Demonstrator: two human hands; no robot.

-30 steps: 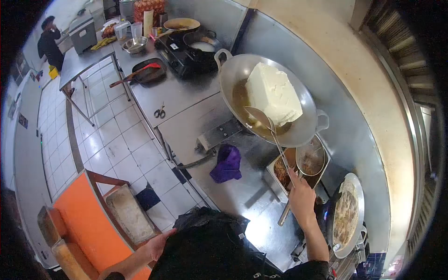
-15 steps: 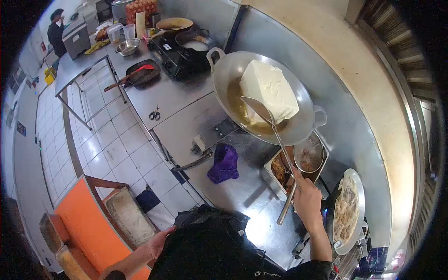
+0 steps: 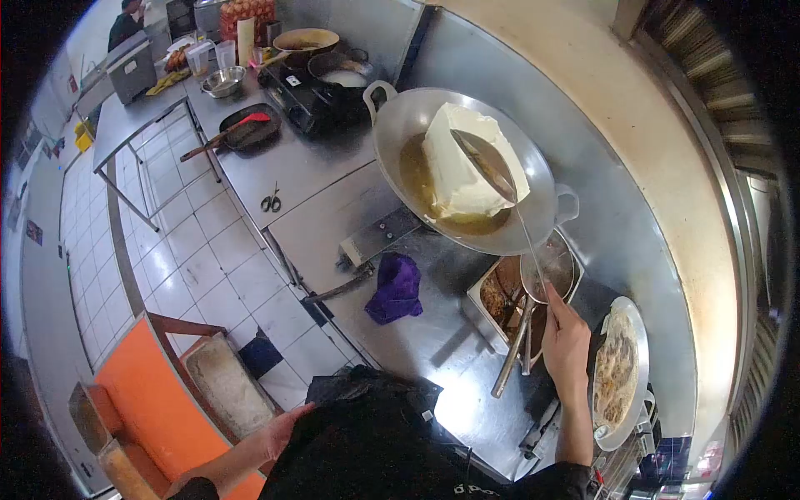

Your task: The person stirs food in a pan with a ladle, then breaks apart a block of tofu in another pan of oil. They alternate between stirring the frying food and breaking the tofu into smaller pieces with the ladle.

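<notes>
Inside the wok [image 3: 537, 162], liquid [image 3: 413, 172] and pale block [image 3: 447, 173]; right fingers [image 3: 556, 303] grip a ladle [image 3: 490, 169], left fingers [image 3: 293, 416] unclear.

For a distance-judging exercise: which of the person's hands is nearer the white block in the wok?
Right. The right hand grips the ladle just short of the wok; the left hand is farther from the white block, at the person's left side.

You have bright, cool light over the steel surface [image 3: 329, 171], with a blown-out patch of glare below the wok [image 3: 400, 121] and gentler reflections on the floor tiles [image 3: 227, 242] to its left. The slats [image 3: 708, 79] right of the wok sit in dimness. Your view bows the wall [image 3: 667, 158] beside the wok, blackens the corners, and leaves the person [image 3: 125, 30] up and left of it soft.
</notes>
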